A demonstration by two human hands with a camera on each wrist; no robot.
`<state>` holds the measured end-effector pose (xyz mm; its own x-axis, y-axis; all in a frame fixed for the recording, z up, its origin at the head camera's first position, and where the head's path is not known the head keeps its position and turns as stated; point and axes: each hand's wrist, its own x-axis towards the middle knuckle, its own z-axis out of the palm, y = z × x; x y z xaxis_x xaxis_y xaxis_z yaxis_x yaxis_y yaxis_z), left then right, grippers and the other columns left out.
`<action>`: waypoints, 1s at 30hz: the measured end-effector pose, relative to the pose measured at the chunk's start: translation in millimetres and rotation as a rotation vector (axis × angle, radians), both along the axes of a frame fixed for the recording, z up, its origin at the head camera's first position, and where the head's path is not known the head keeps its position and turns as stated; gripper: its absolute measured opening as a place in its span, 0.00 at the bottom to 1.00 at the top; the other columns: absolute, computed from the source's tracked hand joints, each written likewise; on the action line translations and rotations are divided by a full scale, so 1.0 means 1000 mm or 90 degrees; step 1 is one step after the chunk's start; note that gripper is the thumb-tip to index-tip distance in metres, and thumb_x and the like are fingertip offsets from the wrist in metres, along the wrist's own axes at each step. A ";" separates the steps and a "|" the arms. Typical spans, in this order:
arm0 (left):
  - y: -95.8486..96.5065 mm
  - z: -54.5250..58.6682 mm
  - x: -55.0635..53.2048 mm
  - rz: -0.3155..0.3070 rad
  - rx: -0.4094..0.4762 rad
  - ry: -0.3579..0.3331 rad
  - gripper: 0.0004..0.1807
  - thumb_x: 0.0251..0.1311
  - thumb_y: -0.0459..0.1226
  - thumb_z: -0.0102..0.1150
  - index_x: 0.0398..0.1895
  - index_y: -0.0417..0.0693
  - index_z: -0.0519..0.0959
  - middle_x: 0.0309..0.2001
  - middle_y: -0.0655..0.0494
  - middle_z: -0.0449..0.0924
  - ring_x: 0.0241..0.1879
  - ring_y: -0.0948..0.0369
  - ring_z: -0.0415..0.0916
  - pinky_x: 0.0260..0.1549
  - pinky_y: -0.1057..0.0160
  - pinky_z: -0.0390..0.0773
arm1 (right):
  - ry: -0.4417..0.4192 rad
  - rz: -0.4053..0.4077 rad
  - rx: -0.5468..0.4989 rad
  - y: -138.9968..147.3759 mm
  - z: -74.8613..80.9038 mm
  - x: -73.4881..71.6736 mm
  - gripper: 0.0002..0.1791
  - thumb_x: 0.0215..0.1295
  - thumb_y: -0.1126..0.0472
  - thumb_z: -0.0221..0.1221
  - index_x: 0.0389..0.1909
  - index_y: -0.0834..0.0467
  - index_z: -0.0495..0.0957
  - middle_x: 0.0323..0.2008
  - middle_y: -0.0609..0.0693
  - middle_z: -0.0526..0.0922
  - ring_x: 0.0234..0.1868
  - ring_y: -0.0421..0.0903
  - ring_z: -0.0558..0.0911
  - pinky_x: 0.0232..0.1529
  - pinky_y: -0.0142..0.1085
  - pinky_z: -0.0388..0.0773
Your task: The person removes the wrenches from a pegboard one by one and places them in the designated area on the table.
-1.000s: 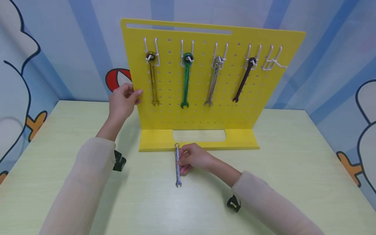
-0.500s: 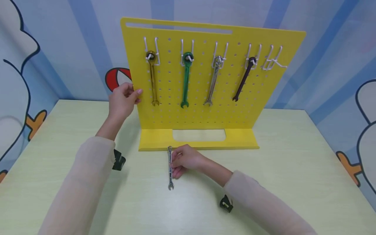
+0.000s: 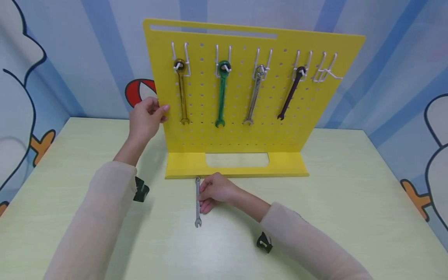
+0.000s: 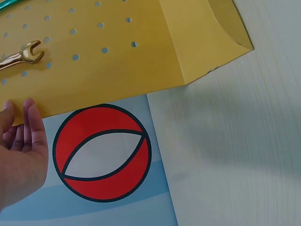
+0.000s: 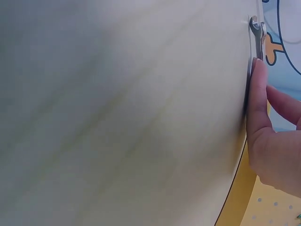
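A small silver combination wrench (image 3: 198, 208) stands lengthwise just before the front edge of the yellow pegboard's base, its ring end toward the board. My right hand (image 3: 217, 190) pinches its middle from the right, low at the tabletop; the open end shows past the fingertips (image 5: 256, 63) in the right wrist view. My left hand (image 3: 144, 118) grips the left edge of the yellow pegboard (image 3: 238, 136) between thumb and fingers. On white hooks hang a gold wrench (image 3: 182, 93), a green wrench (image 3: 221, 97), a larger silver wrench (image 3: 255, 95) and a dark purple wrench (image 3: 291, 95).
At the board's far right a white hook (image 3: 327, 72) carries no wrench. The board's base (image 3: 287, 167) has a cut-out in its middle. Pale tabletop (image 3: 350, 194) surrounds it, and a blue wall (image 3: 115, 46) with cartoon figures stands behind.
My right hand has slid left and slightly toward me, the silver wrench moving with it. The left hand keeps its grip on the board's edge.
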<state>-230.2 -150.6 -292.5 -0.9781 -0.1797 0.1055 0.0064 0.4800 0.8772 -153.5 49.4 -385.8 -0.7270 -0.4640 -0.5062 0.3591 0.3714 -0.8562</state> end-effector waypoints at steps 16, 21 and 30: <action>0.000 0.001 -0.001 -0.002 -0.008 0.000 0.16 0.61 0.42 0.53 0.45 0.39 0.73 0.36 0.48 0.74 0.34 0.58 0.77 0.34 0.71 0.79 | -0.008 0.005 -0.052 0.018 0.004 -0.002 0.08 0.58 0.74 0.57 0.37 0.73 0.72 0.28 0.64 0.80 0.24 0.53 0.83 0.28 0.43 0.82; -0.001 0.000 -0.001 -0.003 -0.011 0.001 0.16 0.61 0.43 0.53 0.45 0.39 0.73 0.36 0.49 0.75 0.34 0.58 0.77 0.34 0.71 0.79 | 0.006 0.014 -0.047 0.025 0.006 -0.004 0.10 0.57 0.74 0.57 0.40 0.72 0.71 0.29 0.63 0.81 0.23 0.52 0.82 0.28 0.43 0.82; -0.001 0.000 -0.001 0.000 -0.016 -0.003 0.16 0.61 0.43 0.53 0.45 0.39 0.72 0.36 0.48 0.75 0.35 0.57 0.77 0.35 0.71 0.79 | 0.051 0.028 -0.043 0.037 0.012 -0.009 0.14 0.56 0.74 0.59 0.43 0.71 0.71 0.30 0.62 0.81 0.25 0.51 0.82 0.31 0.42 0.82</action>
<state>-230.7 -151.2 -292.4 -0.9786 -0.1763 0.1062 0.0033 0.5024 0.8646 -162.3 86.8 -374.2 -0.7420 -0.5272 -0.4140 0.2735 0.3257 -0.9050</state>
